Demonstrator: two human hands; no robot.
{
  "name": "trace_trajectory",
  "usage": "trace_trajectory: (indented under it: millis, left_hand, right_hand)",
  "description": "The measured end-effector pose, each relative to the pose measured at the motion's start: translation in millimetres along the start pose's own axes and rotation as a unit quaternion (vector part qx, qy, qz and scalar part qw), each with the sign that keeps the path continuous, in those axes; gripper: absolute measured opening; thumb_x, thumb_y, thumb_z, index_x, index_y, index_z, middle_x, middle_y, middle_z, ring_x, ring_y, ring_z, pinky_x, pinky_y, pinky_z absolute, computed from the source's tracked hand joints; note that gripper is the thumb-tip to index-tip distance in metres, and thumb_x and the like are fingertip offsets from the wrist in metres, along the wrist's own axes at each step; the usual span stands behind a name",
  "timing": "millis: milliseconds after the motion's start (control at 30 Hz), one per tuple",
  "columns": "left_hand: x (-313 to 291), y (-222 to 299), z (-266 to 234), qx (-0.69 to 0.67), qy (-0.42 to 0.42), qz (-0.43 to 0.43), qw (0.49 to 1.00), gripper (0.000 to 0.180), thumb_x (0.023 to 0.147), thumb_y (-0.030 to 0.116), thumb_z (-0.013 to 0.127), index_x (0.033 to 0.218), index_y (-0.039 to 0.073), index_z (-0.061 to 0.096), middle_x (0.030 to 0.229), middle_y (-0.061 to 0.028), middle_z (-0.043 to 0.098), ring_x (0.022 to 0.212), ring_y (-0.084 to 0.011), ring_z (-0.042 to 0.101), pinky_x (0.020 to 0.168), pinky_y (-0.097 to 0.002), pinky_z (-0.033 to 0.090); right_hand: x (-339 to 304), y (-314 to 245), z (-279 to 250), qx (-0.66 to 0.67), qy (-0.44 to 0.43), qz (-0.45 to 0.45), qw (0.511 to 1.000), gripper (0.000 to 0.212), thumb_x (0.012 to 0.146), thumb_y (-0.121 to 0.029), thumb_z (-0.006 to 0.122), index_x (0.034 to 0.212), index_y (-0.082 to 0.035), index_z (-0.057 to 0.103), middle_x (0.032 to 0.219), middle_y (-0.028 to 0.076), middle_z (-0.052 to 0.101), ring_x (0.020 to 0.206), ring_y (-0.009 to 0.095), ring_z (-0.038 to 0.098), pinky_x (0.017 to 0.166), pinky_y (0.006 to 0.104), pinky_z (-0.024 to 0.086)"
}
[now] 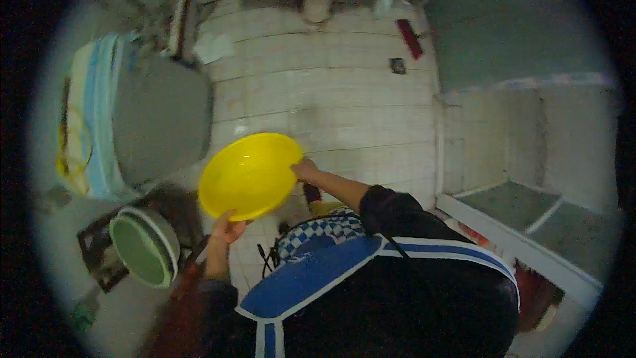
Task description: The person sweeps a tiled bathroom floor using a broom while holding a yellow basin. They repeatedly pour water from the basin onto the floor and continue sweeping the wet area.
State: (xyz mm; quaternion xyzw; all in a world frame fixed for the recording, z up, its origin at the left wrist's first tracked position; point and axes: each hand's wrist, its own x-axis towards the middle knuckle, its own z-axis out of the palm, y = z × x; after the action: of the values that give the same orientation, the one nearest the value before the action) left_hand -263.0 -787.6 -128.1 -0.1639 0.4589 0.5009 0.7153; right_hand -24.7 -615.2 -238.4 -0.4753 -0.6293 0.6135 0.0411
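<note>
A round yellow plastic basin (246,178) is held up in front of me, tilted, with its inside facing up. My left hand (230,227) is closed on its near-left rim. On the basin's right side, my right hand (305,171) grips the rim. Both hands have their fingers partly hidden by the basin's edge. Below it I see my blue apron (311,272) and checked blue-and-white cloth (324,233) over my legs.
Stacked green and white basins (142,246) stand on a dark rack at lower left. Beyond them is a grey box-shaped appliance (162,116) with light-blue cloth. A red brush head (409,38) lies on the tiled floor (331,106). White-framed panels (523,225) line the right.
</note>
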Motion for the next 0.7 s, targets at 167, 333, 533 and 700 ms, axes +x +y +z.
trace_trajectory:
  millis: [167,333,533,700]
  left_hand:
    - [18.7,57.4,51.1,0.021,0.074,-0.015,0.997,0.046,0.07,0.012,0.058,0.112,0.004,0.041,0.112,-0.0097,0.047,0.102,-0.026,0.047,0.081,-0.0402,0.043]
    - [61.7,47.6,81.7,0.018,0.123,0.056,0.991,0.039,0.076,0.014,0.056,0.11,0.003,0.042,0.109,-0.0109,0.048,0.094,-0.0245,0.052,0.078,-0.0352,0.047]
    - [85.7,-6.0,126.8,0.481,0.177,0.182,0.839,0.039,0.08,0.022,0.052,0.11,0.002,0.041,0.107,-0.0141,0.047,0.086,-0.027,0.054,0.067,-0.0342,0.051]
    - [77.3,-40.5,132.6,-0.016,0.21,0.127,0.969,0.039,0.081,0.026,0.05,0.112,0.004,0.041,0.108,-0.0126,0.047,0.09,-0.0255,0.052,0.072,-0.0317,0.048]
  right_hand:
    - [27.5,-59.6,-148.7,0.159,-0.188,0.147,0.958,0.039,0.082,-0.039,0.042,0.095,-0.002,0.047,0.081,0.01,0.057,0.045,0.018,0.054,0.042,0.0287,0.044]
    - [15.8,-51.4,-368.2,-0.139,0.015,0.165,0.976,0.027,0.076,-0.028,0.052,0.094,-0.007,0.053,0.103,0.011,0.052,0.087,0.029,0.053,0.07,0.0384,0.045]
    - [-36.4,51.2,-629.4,-0.514,0.181,0.194,0.816,0.034,0.072,-0.033,0.056,0.093,-0.005,0.055,0.082,0.015,0.059,0.081,0.032,0.056,0.068,0.0401,0.044]
    - [-9.7,62.9,-824.9,-0.632,0.204,0.195,0.722,0.033,0.076,-0.028,0.049,0.104,-0.009,0.05,0.103,0.013,0.053,0.088,0.03,0.054,0.069,0.0407,0.044]
